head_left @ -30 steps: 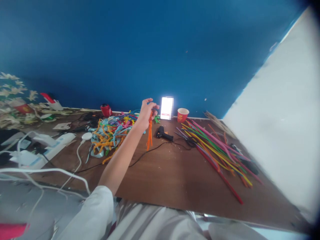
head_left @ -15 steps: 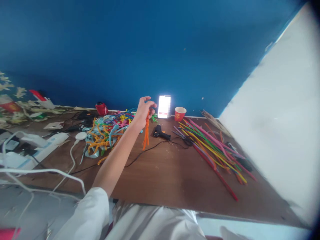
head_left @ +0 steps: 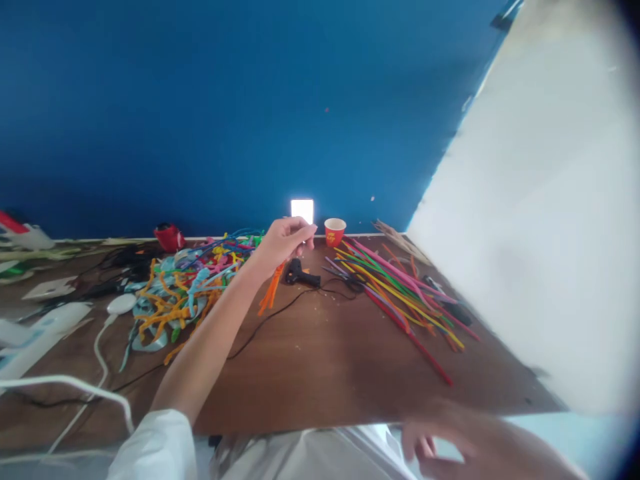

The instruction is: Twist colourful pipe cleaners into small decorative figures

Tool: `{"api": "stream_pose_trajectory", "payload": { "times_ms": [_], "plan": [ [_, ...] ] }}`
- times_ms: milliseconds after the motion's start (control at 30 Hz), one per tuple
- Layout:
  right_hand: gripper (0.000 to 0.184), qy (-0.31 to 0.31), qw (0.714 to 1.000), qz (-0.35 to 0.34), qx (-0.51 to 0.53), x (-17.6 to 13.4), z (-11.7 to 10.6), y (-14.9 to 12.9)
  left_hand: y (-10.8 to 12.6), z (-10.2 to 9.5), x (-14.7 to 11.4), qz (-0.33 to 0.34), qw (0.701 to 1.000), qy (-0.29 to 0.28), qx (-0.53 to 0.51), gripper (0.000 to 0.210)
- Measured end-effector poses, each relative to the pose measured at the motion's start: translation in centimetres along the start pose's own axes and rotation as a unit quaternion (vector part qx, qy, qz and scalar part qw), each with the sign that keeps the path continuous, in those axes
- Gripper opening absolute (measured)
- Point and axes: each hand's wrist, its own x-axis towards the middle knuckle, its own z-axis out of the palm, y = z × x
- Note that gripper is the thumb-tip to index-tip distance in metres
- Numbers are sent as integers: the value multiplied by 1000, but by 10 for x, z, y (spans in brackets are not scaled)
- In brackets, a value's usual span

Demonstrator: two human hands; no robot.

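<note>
My left hand (head_left: 286, 241) reaches over the far part of the table, its fingers closed together on a bundle of orange pipe cleaners (head_left: 271, 292). The loose ends hang down below the palm; the top of the bundle is hidden by the hand. Behind the fingers stands a phone with a bright screen (head_left: 302, 210), its lower part covered. A black glue gun (head_left: 302, 275) lies just right of the orange ends. My right hand (head_left: 440, 443) is low at the right, before the table's front edge, blurred by motion, so its grip is unclear.
Loose coloured pipe cleaners (head_left: 400, 288) spread over the right side, with scissors (head_left: 353, 283) by their left end. A red paper cup (head_left: 335, 233) stands at the back. Left lie a heap of twisted pipe cleaners (head_left: 167, 310), a white power strip (head_left: 45, 337) and cables.
The view has shifted right, so the table's things appear farther left. My left hand, still with the orange pipe cleaners, now covers the phone's lower part. My right hand has come into view.
</note>
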Motion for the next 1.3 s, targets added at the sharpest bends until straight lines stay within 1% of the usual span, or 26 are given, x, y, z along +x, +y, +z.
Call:
{"api": "stream_pose_trajectory", "payload": {
  "times_ms": [33,67,100,133,167,200,233,267,333,367,400,433,467,500,567,633,700,800,900,1033,1167,1300],
  "plan": [
    [13,-53,997,-26,41,14,-17,-6,3,-1,-4,-4,1000,-23,12,30],
    [17,-38,996,-26,74,30,-34,-12,7,-3,-8,-10,999,-45,25,29],
    [19,25,995,-22,89,46,-50,-18,10,-5,-12,-16,997,-61,41,28],
    [19,73,992,-31,101,63,-63,-24,14,-8,-16,-19,996,-71,57,27],
    [19,114,985,-50,122,81,-74,-31,17,-11,-20,-20,995,-75,67,26],
    [19,136,977,-71,148,98,-82,-37,20,-13,-24,-20,994,-73,74,26],
    [22,163,965,-90,183,115,-87,-44,23,-16,-26,-21,994,-71,79,25],
    [24,197,947,-104,230,132,-90,-51,25,-18,-28,-20,994,-68,82,23],
    [29,239,905,-121,331,162,-92,-65,28,-21,-31,-15,994,-59,88,21],
    [30,239,886,-124,377,176,-92,-72,29,-23,-31,-13,994,-55,91,20],
    [29,232,874,-134,406,187,-92,-79,30,-25,-31,-10,994,-50,97,20],
    [27,238,866,-154,411,198,-92,-84,30,-27,-30,-8,994,-45,104,20],
    [26,245,868,-173,396,207,-93,-89,31,-30,-29,-6,993,-36,110,19],
    [26,248,871,-176,385,214,-93,-93,30,-32,-29,-4,993,-25,115,18],
    [25,249,868,-172,393,226,-93,-98,30,-36,-28,1,993,1,117,15],
    [28,229,862,-168,419,233,-93,-100,30,-38,-27,5,994,22,111,13],
    [29,216,859,-178,430,236,-92,-101,31,-37,-27,4,994,28,106,14],
    [28,209,860,-191,424,232,-93,-101,31,-32,-27,-4,995,13,97,15],
    [27,189,862,-185,432,221,-95,-102,32,-27,-29,-6,996,4,86,17],
    [28,210,860,-173,432,209,-100,-102,33,-22,-31,-2,997,0,82,21],
    [31,223,856,-187,427,206,-103,-103,32,-18,-31,24,996,32,74,30],
    [33,221,852,-205,427,207,-101,-103,26,-16,-27,58,994,48,83,27]
  ]
}}
